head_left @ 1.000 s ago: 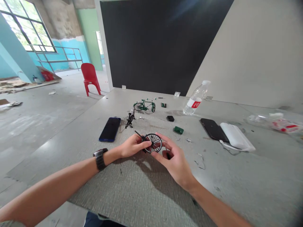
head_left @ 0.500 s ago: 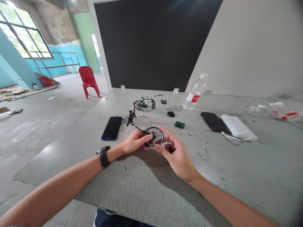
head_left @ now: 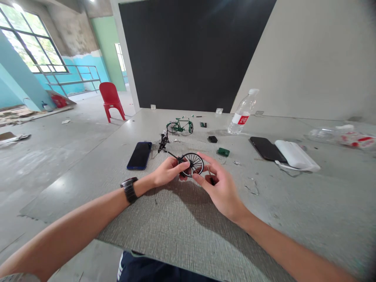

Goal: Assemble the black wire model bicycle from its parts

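A small spoked model bicycle wheel (head_left: pixel 196 159) with a black tyre is held between my two hands above the near part of the table. My left hand (head_left: pixel 169 171) pinches it near the hub, the thumb lying across the spokes, and a thin black rod (head_left: pixel 172 155) sticks out to the upper left. The fingers of my right hand (head_left: pixel 216 178) close on the wheel's right rim. A small dark tool with a thin metal shaft (head_left: pixel 210 176) is tucked in the right palm, partly hidden. Beyond my hands stand a black model part (head_left: pixel 163 141) and a green model bicycle (head_left: pixel 179 125).
A blue phone (head_left: pixel 139 156) lies left of my hands. Green (head_left: pixel 223 152) and black (head_left: pixel 212 139) small parts lie ahead to the right. Farther right are a water bottle (head_left: pixel 241 113), a dark phone (head_left: pixel 267 149) and a white case (head_left: pixel 296 155). A black panel (head_left: pixel 196 55) stands behind.
Everything appears slightly shifted up in the view as the camera tilts. Both hands keep their hold on the wheel, with hardly any change in finger position.
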The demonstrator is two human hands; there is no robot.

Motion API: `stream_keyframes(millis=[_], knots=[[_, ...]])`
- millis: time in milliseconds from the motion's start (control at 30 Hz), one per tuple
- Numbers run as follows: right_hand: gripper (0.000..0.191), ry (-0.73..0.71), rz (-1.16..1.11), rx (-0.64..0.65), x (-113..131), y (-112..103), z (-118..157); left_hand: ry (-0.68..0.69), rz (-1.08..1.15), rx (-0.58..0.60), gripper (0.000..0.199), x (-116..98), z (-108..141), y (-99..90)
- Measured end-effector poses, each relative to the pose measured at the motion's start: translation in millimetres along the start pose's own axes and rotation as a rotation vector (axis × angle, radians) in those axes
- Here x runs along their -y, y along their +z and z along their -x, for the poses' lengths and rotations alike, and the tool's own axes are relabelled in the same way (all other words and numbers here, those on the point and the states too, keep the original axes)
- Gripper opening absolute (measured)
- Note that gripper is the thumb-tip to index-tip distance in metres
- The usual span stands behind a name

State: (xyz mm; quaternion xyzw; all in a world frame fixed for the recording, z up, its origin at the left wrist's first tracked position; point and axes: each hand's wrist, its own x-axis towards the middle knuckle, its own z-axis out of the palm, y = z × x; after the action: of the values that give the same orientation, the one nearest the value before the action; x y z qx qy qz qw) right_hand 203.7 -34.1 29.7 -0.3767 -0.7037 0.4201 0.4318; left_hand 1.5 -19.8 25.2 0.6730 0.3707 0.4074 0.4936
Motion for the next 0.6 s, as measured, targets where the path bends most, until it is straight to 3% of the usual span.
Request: stream_keyframes(millis=[433,600], knots=[[0.058,0.005,-0.007,-0.013,3.9,2.0,2.3,-0.069,0.039,-0.028,0.048,-9.1,1.1,4.0],[0.060,0.004,-0.030,-0.012,5.4,2.5,1.8,-0.053,0.049,-0.052,0.047,-3.4,0.3,2.9]])
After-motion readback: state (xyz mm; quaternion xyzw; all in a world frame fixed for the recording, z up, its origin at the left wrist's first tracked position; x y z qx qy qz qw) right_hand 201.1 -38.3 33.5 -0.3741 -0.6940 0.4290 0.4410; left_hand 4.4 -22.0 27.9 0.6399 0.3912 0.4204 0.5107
